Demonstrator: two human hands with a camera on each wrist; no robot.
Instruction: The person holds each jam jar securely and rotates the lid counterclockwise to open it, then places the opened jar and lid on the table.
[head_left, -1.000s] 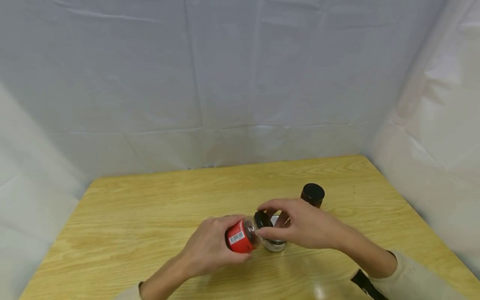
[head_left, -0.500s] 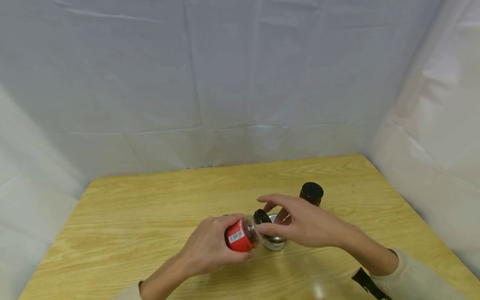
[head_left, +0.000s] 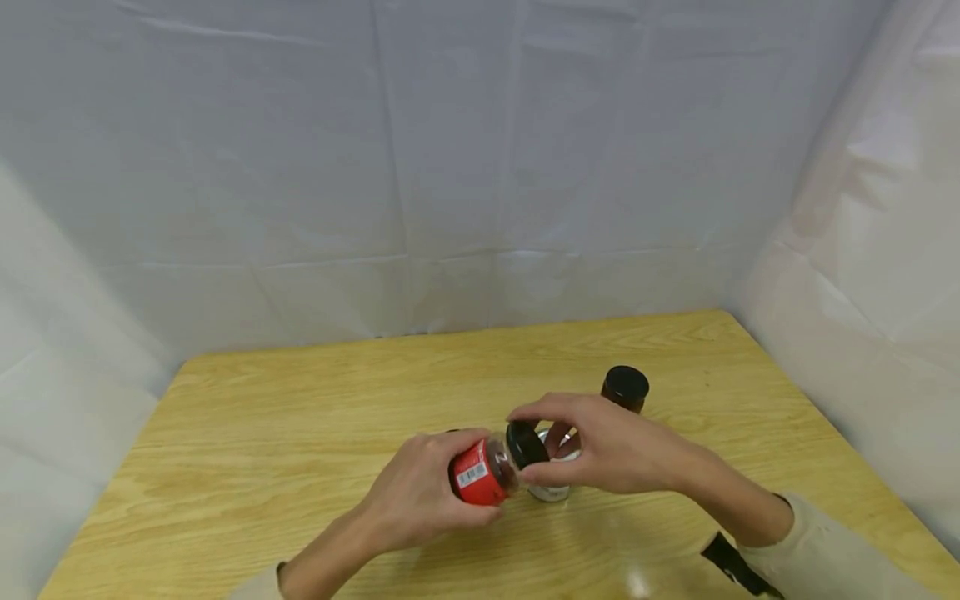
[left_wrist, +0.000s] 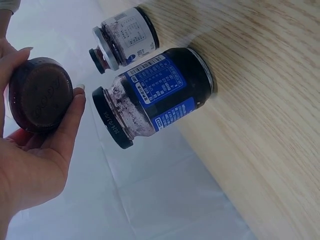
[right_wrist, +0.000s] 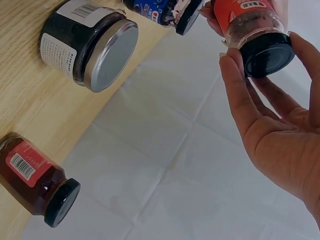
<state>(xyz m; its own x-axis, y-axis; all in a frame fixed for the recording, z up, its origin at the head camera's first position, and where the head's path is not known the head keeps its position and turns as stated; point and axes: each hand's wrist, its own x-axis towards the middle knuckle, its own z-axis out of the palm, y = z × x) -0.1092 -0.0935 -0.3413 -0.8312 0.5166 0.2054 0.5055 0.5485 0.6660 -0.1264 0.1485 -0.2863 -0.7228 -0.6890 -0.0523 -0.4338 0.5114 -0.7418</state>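
Note:
My left hand (head_left: 423,492) grips a glass jar (head_left: 478,475) with a red label, holding it tilted above the table with its top toward the right. The thumb and fingers of my right hand (head_left: 611,446) pinch the black lid (head_left: 527,445) at the jar's mouth. Seen from the right wrist, the dark lid (right_wrist: 267,55) sits on the jar's clear neck between my fingertips. The left wrist view shows the jar's dark round base (left_wrist: 42,95), with my left fingers wrapped about its side.
A silver-lidded jar (right_wrist: 85,42) stands behind and below my right hand. Farther right is a brown jar (right_wrist: 32,175) with a black lid (head_left: 626,385). A blue-labelled jar (left_wrist: 157,92), largely hidden in the head view, stands near my left hand on the wooden table (head_left: 300,417).
My right fingers loosened and lifted slightly off the lid half a second ago. Now they have come back onto it. The left hand and jar have stayed in place.

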